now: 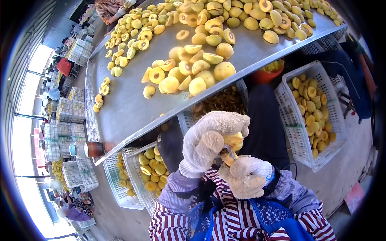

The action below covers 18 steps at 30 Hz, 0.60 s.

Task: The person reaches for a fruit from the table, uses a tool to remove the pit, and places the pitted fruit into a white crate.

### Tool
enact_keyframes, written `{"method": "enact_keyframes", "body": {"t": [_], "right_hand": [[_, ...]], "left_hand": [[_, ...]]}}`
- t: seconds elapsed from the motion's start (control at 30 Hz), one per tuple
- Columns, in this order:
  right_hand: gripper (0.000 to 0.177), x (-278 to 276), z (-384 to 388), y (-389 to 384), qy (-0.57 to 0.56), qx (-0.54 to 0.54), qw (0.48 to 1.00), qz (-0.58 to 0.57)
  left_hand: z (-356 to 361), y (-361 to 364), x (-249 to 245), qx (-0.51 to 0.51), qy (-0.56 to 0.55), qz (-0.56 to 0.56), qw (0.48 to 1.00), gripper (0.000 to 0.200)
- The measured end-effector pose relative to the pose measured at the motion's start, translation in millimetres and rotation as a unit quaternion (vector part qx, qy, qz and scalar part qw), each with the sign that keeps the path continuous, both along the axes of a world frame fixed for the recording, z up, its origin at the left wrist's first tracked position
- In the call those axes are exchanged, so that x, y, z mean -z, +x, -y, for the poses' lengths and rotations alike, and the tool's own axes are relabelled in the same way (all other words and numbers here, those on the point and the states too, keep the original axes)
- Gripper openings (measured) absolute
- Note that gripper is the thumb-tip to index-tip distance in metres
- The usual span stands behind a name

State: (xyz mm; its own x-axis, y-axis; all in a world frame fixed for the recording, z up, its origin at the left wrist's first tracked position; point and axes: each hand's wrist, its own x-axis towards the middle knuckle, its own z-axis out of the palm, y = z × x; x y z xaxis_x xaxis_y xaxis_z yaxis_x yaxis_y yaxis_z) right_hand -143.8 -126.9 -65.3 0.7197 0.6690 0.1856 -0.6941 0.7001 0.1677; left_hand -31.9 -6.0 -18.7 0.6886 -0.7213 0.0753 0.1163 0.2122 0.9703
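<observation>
Both my hands wear thick off-white knit gloves and are close together in front of my lap. My left hand (209, 140) is closed round a yellow peach half (234, 141), its fingers curled over the top. My right hand (247, 176) grips a small metal pitting tool (230, 153), whose end reaches up to the underside of the peach; the contact point is partly hidden by my left glove. Beyond them, a pile of halved yellow peaches (197, 66), some with brown pits showing, lies on the metal table (128, 108).
A white crate (295, 136) of peach halves stands at right, another crate (132, 160) at left. Below the table edge sits a crate of brown pits (221, 100), near a red bucket (267, 76). A jar (80, 150) stands by the table corner. Another person (108, 10) is across the table.
</observation>
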Motion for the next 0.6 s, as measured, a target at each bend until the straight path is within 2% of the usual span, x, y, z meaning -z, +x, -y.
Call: {"method": "enact_keyframes", "body": {"t": [0.03,0.1,0.13,0.2,0.27,0.3,0.33,0.37,0.4,0.43,0.47,0.5,0.57,0.6], "right_hand": [[0.026,0,-1,0,-0.007,0.005,1.0,0.001],[0.042,21,-7,-3,0.076,-0.033,0.997,-0.007],[0.044,30,-11,-3,0.105,-0.036,0.994,-0.002],[0.042,44,-16,-2,0.148,-0.029,0.988,0.02],[0.035,41,-17,-3,-0.006,-0.029,0.997,-0.066],[0.031,33,-13,-11,-0.174,-0.038,0.97,-0.166],[0.019,68,-18,-20,-0.036,-0.036,0.988,-0.145],[0.023,104,-22,-29,0.105,-0.052,0.986,-0.116],[0.038,138,-27,-38,0.226,-0.081,0.968,-0.077],[0.037,91,-11,-15,0.204,-0.081,0.974,-0.05],[0.031,66,-3,-3,0.16,-0.063,0.984,-0.055],[0.027,44,5,2,0.038,-0.029,0.995,-0.087],[0.023,12,17,11,-0.186,-0.013,0.977,-0.103],[0.021,7,23,14,-0.259,-0.002,0.965,-0.039]], "left_hand": [[2,-4,-1,-0.018,0.003,-0.057,0.998,0.074],[3,-9,3,-0.02,-0.054,-0.097,0.994,0.059],[3,-11,5,-0.022,-0.082,-0.117,0.989,0.052],[5,-16,-1,-0.063,-0.064,-0.171,0.981,0.054],[9,-17,1,-0.105,-0.076,-0.254,0.958,0.057],[12,-16,6,-0.125,-0.096,-0.311,0.937,0.06],[13,-14,9,-0.145,-0.119,-0.365,0.912,0.062],[12,-13,11,-0.165,-0.08,-0.34,0.922,0.066],[9,-10,13,-0.164,-0.084,-0.323,0.928,0.066],[4,-5,17,-0.168,-0.088,-0.307,0.933,0.067],[-2,2,22,-0.173,-0.093,-0.287,0.938,0.067],[-11,11,33,-0.156,-0.123,-0.286,0.937,0.07],[-29,16,40,-0.193,-0.117,-0.252,0.941,0.072],[-39,19,43,-0.209,-0.114,-0.236,0.942,0.073]]}}
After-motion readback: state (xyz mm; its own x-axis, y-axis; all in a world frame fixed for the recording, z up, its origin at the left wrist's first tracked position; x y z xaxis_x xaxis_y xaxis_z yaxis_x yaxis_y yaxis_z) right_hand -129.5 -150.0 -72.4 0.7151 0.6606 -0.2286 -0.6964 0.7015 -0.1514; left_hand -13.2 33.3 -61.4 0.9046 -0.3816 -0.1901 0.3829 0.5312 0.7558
